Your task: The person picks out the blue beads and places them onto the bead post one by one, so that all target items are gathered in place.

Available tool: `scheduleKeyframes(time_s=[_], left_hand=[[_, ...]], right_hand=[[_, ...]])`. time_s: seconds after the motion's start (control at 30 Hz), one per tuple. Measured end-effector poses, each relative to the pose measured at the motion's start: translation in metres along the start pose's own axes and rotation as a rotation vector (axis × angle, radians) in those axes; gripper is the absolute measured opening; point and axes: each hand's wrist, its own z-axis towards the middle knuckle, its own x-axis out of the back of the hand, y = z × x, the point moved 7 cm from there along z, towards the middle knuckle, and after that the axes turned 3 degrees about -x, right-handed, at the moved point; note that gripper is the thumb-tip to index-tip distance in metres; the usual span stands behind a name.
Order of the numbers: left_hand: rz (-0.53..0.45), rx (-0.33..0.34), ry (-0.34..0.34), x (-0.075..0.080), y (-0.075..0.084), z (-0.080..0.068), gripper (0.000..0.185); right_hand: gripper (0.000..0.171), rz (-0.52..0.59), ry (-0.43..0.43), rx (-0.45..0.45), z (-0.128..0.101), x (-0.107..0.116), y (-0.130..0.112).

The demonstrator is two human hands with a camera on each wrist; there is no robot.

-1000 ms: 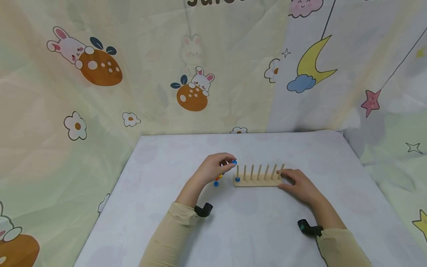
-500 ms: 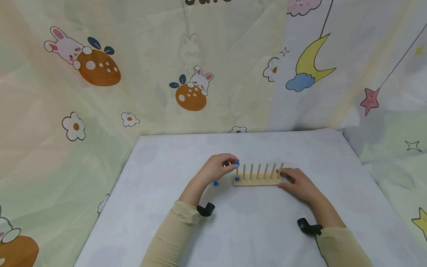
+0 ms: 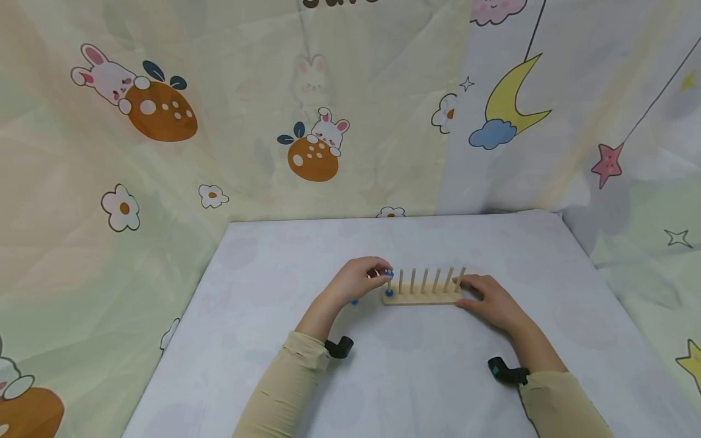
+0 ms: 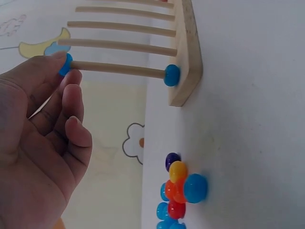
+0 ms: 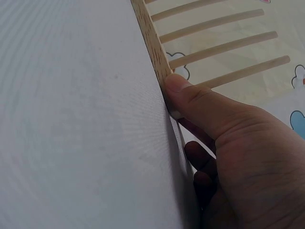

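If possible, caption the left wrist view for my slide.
Left hand pinches a blue bead at the tip of a wooden peg.

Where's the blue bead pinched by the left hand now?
In the left wrist view, at left, the pinched blue bead is in the left hand at the tip of the wooden end peg, with the lower blue bead at its base.

The site is a tabletop recording station, screened by a wrinkled cloth backdrop [image 3: 394, 164]. Nursery prints cover the cloth: rabbits [image 3: 328, 129], a moon [image 3: 499, 97], a star [image 3: 608, 164]. A white table [image 3: 427, 371] and black wrist cameras [image 3: 339, 347] indicate the set-up. The surrounding building type cannot be determined.
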Motion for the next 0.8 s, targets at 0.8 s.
scheduleKeyframes(time_s=[0.8], left_hand=[[-0.024, 0.056, -0.070, -0.032, -0.032, 0.001, 0.021]], right_hand=[[0.052, -0.011, 0.021, 0.014, -0.001, 0.000, -0.001]])
